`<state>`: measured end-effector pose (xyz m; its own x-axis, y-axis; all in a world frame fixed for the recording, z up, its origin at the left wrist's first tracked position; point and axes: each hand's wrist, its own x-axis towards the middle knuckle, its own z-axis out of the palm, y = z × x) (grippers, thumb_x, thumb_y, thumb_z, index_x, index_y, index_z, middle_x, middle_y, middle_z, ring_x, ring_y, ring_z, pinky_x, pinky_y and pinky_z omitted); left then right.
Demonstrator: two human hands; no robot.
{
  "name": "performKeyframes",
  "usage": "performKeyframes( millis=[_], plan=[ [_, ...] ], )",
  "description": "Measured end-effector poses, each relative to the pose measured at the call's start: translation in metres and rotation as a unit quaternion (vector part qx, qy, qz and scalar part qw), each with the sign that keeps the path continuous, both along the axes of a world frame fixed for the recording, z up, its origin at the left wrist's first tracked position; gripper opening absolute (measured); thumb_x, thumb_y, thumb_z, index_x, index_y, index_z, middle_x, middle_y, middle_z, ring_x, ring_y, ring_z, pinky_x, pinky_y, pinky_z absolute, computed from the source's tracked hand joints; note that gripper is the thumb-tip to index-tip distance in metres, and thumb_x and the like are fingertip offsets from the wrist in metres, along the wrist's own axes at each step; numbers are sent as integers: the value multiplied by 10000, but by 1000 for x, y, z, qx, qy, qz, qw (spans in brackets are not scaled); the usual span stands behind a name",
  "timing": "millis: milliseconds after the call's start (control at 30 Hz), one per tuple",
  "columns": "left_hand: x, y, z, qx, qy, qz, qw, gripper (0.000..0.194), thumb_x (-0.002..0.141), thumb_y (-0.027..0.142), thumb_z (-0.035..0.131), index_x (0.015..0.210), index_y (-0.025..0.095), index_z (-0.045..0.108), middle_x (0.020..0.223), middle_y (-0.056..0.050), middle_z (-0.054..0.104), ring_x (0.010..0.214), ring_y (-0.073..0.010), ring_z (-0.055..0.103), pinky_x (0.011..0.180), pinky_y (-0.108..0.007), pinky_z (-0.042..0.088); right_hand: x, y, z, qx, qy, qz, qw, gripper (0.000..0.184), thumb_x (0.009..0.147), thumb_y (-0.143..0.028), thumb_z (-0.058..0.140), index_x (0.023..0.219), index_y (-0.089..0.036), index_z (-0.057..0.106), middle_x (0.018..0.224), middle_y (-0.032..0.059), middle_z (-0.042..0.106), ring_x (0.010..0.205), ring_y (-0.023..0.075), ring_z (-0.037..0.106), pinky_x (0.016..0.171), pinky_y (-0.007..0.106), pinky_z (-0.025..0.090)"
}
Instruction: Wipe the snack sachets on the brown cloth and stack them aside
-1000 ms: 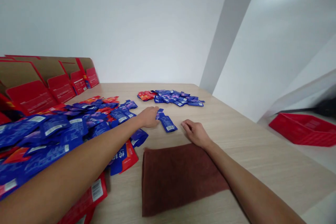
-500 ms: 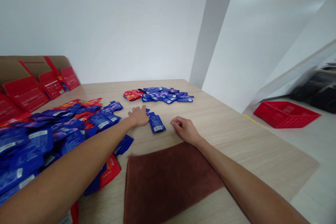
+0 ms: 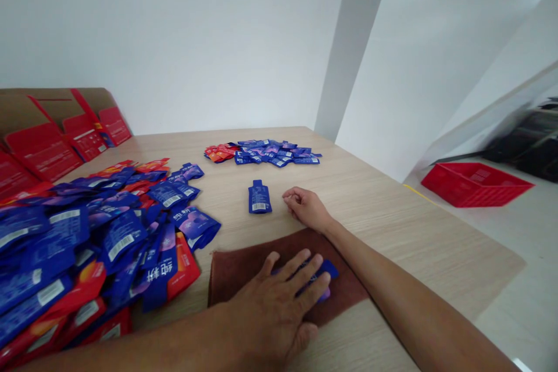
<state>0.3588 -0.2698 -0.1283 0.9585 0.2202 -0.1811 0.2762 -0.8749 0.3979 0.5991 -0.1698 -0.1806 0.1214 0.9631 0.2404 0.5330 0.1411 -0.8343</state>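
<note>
My left hand [image 3: 279, 305] lies flat, its fingers spread, over a blue pouch [image 3: 330, 269] on a folded brown cloth [image 3: 238, 270]. Most of that pouch is hidden under the fingers. Loosely curled, my right hand [image 3: 306, 208] rests on the table past the cloth's far edge, with nothing visible in its fingers. Just left of it, apart from the fingers, a single blue pouch [image 3: 260, 200] lies with its label and barcode up and its spout end pointing away.
At the left, blue and red pouches form a large heap [image 3: 117, 232]. Toward the wall lies a smaller group of blue pouches [image 3: 274, 152] beside red ones [image 3: 220, 152]. Open red cartons [image 3: 41, 151] stand back left. A red crate [image 3: 475, 186] is on the floor at right.
My left hand has come back from beside the lone pouch to the brown cloth, where a blue pouch is now under it. The lone pouch has turned slightly. My right hand stays nearly still.
</note>
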Motion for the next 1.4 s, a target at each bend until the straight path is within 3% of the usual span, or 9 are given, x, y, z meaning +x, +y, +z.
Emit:
performKeyframes(
  millis=[133,300,433,567,667,800,967,1100,1400],
  plan=[
    [-14,21,-3,37,-32,-22,999,583,1174,431,470,1719,267,343,1802,-17,187,1690,-275,73,1350,-623,21,1,-1,-2,2,-15,0,1000,165,944,-324,574,966,-224,703,630,-44,659,540,142,594,578,256,463],
    [-30,57,-1,87,28,30,995,648,1129,280,562,1728,204,327,1797,-78,199,1681,-302,107,1357,-541,175,3,1,-4,5,-42,0,999,143,949,-287,593,941,-222,719,621,-49,656,566,147,605,614,264,472],
    [-39,76,-3,90,28,108,990,652,1061,81,456,1704,126,355,1757,-162,323,1613,-299,363,1295,-459,357,4,3,-4,9,-74,-1,997,137,1002,-310,656,955,-197,719,694,-45,667,605,137,610,663,279,503],
    [-35,71,21,47,-86,163,982,719,955,-19,417,1638,200,474,1599,-109,592,1421,-261,626,1209,-411,461,3,5,-5,15,-107,2,994,262,1049,-426,693,976,-175,708,816,-23,692,705,143,656,737,326,573],
    [-22,54,40,-41,-212,234,948,442,1070,180,483,1470,255,655,1377,-50,754,1266,-266,722,1139,-404,515,3,5,-6,19,-125,5,992,280,1060,-440,686,989,-171,712,869,-8,712,751,150,682,766,340,596],
    [-8,43,29,-164,-193,220,942,331,995,146,626,1311,174,720,1244,-64,799,1160,-248,759,1057,-363,569,3,4,-6,23,-137,6,990,281,1065,-445,677,1004,-173,718,883,-2,720,780,159,694,797,356,599],
    [-1,39,-5,115,-79,107,984,563,1052,140,622,1605,133,521,1719,-158,420,1614,-339,354,1320,-554,283,4,4,-6,25,-141,12,990,278,1064,-440,670,984,-178,716,850,-10,713,748,155,676,784,346,577],
    [-3,18,-15,114,-50,2,992,708,1178,491,439,1731,87,259,1797,-174,125,1681,-315,114,1355,-539,193,3,4,-4,31,-142,9,989,179,1032,-339,671,961,-183,723,803,-16,709,702,154,645,755,321,529],
    [-30,-15,-34,146,-95,-64,983,707,1173,454,490,1716,55,276,1769,-186,225,1641,-309,267,1344,-448,285,0,0,0,45,-154,9,987,181,931,-275,576,877,-223,741,708,-1,705,656,180,619,695,284,451]
  ],
)
